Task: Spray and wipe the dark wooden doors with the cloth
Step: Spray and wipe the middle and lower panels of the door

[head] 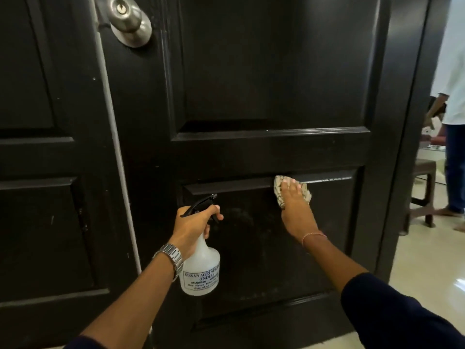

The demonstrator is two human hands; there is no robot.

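Two dark wooden doors fill the view: the right door [264,71] with raised panels and the left door [45,152]. My right hand [295,210] presses a light patterned cloth [279,185] flat against the top ledge of the right door's lower panel. My left hand [193,226] grips a translucent white spray bottle [201,270] by its neck, a finger on the black trigger, the nozzle pointing at the same lower panel. A faint misted patch shows on the panel between my hands.
A silver round door knob [129,20] sits at the upper left of the right door. Past the door's right edge, a person in a white shirt [453,79] stands on a glossy cream floor [427,268] next to a dark wooden stool [422,195].
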